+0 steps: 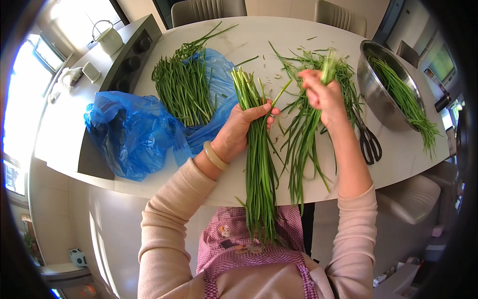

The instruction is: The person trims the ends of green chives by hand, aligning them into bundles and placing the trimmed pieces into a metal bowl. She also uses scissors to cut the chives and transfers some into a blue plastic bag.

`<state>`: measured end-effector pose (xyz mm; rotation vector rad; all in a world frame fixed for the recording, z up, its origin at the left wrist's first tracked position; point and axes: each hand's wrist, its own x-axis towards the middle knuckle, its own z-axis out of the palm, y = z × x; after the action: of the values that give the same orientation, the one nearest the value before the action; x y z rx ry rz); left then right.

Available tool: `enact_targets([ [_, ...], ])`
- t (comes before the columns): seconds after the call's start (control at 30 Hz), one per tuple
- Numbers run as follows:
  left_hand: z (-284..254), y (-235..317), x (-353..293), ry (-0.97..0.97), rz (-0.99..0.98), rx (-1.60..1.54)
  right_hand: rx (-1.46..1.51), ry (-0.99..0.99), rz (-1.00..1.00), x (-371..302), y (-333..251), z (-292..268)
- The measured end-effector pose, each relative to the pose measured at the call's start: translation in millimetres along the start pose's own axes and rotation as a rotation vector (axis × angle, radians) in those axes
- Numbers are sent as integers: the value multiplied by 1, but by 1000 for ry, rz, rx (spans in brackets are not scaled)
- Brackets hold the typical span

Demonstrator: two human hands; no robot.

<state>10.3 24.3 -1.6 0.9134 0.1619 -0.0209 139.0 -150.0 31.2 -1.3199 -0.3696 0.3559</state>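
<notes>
My left hand (pixel 238 128) is closed around a thick bunch of garlic chives (pixel 260 172). Its pale cut ends point up and away, while the green tips hang past the table edge over my checked apron. To the right, my right hand (pixel 324 97) grips a smaller bunch of chives (pixel 304 152) with pale ends up and leaves trailing down; motion blurs its fingers and those ends. Behind it lies a loose heap of chive scraps (pixel 344 74). Black-handled scissors (pixel 368 143) rest beside that heap, blades partly covered by leaves.
At the left, a large pile of chives (pixel 183 92) lies on a crumpled blue plastic bag (pixel 134 132). A steel bowl (pixel 367 94) holding more chives stands at the right. Chairs (pixel 209 11) surround the pale table (pixel 229 40); a white pot (pixel 108 40) sits on the counter.
</notes>
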Motion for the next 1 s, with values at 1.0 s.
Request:
enact_targets([
  [1.0, 11, -5, -6, 94, -33, 35, -389, -259, -83, -17, 26, 23],
])
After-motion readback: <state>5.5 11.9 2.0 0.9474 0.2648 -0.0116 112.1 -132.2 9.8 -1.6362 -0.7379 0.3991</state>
